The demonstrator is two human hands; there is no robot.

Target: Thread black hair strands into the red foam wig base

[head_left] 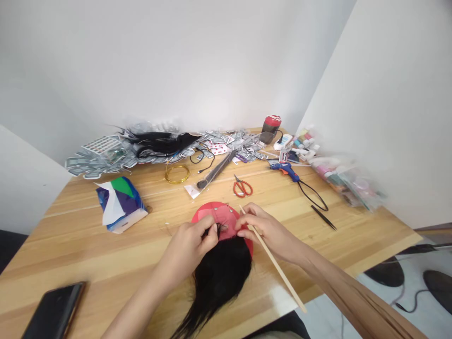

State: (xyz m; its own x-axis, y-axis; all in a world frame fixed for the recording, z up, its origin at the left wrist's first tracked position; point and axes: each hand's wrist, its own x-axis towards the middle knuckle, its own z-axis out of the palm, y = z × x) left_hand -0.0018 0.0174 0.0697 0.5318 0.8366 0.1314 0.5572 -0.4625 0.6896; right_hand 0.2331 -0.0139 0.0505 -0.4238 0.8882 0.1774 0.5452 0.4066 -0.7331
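A round red piece [206, 208] with pink netting lies near the table's front edge. Long black hair [224, 270] spreads from it toward the lower left. My left hand [196, 240] is closed at the netting's left side, its thumb and forefinger pinching a dark strand of hair. On the right side, my right hand [263, 228] has a thin wooden stick [277, 268] between its fingers, and its fingertips touch the netting's edge. The stick slants down to the right, past the table's edge.
Red-handled scissors [242, 187], a blue glue gun [287, 172], black tweezers [324, 217] and a coil of gold wire [177, 174] lie beyond my hands. A tissue pack [122, 205] and a phone [54, 310] are at left. Cards [219, 148] and bags line the back.
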